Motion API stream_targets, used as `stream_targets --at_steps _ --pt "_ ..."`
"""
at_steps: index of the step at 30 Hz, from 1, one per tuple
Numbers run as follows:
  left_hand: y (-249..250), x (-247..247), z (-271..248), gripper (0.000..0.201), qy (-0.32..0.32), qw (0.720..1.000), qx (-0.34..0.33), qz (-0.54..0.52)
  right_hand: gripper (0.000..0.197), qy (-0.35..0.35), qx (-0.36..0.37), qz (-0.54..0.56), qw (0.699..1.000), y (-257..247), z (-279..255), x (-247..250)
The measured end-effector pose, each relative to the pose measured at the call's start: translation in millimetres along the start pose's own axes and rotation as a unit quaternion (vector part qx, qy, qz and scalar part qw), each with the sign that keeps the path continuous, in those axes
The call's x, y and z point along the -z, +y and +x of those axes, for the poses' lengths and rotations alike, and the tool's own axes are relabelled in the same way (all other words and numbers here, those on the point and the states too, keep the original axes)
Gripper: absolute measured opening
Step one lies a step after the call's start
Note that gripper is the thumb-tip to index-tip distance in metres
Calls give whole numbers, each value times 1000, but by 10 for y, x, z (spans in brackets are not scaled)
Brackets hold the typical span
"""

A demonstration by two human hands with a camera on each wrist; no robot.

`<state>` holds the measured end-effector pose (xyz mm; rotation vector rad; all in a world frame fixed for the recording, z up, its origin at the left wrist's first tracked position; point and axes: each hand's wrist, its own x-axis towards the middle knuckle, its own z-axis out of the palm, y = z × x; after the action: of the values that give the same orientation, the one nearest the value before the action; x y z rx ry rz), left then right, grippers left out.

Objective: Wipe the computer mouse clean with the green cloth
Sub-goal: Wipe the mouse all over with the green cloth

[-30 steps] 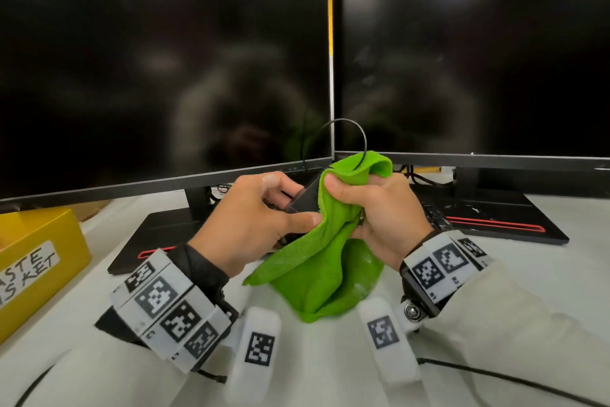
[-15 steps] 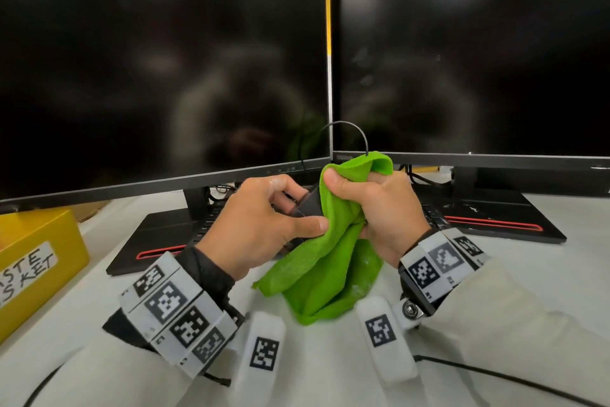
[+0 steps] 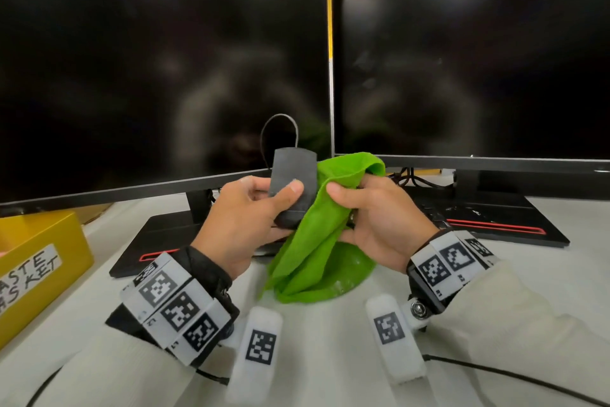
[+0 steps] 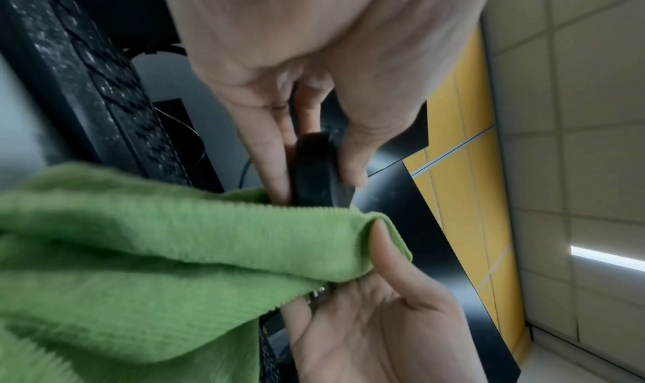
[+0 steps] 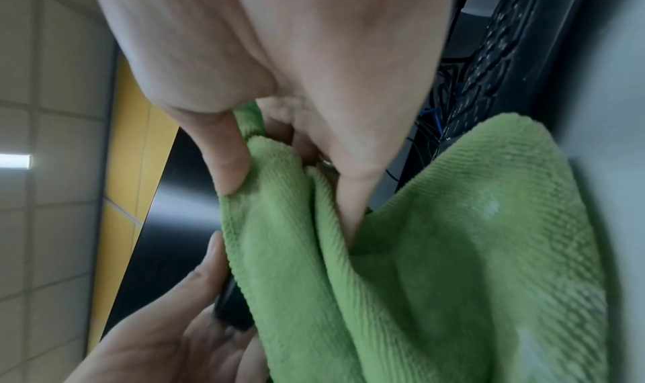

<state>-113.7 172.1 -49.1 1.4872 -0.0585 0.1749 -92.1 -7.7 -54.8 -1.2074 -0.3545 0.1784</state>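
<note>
A black wired computer mouse (image 3: pixel 292 187) is held up above the desk, its flat underside towards me. My left hand (image 3: pixel 251 208) grips it, thumb across the underside and fingers behind; the left wrist view shows the mouse (image 4: pixel 314 171) pinched edge-on. Its cable (image 3: pixel 280 129) loops up in front of the left monitor. My right hand (image 3: pixel 369 208) grips a bunched green cloth (image 3: pixel 317 235) right beside the mouse, thumb pressing the fold. The cloth (image 5: pixel 436 265) hangs down to the desk and touches the mouse's right edge.
Two dark monitors (image 3: pixel 158 70) (image 3: pixel 472 53) stand close behind the hands, their black bases (image 3: pixel 158 235) on the white desk. A keyboard (image 4: pixel 115 91) lies under them. A yellow waste basket (image 3: pixel 36 261) sits at the left edge. Cables (image 3: pixel 495 373) run across the front of the desk.
The left hand has lifted and turned the mouse, so its underside now shows above the cloth. The right hand with the cloth has slid off to the mouse's right side.
</note>
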Motion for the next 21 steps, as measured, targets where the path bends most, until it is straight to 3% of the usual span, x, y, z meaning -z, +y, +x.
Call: stream_targets --at_steps 3,6,8,11,15,21 --pt "-5 -48 -11 35 1 1000 17 1 28 -56 -56 -13 997 18 -27 -47" --pt "32 -79 -20 47 -10 997 52 -52 63 -74 -79 14 994 24 -2 3" --pt "46 -72 -27 41 -22 996 59 -63 72 -58 -69 36 995 20 16 23" --pt "24 -60 -28 28 -30 997 30 -67 56 -25 -32 24 999 36 38 31" --pt "22 -44 -50 28 -51 997 -22 -60 30 -41 -12 -7 999 39 -2 -4" --pt "25 -38 -113 26 -128 991 -37 6 32 26 31 -45 998 50 -45 -54"
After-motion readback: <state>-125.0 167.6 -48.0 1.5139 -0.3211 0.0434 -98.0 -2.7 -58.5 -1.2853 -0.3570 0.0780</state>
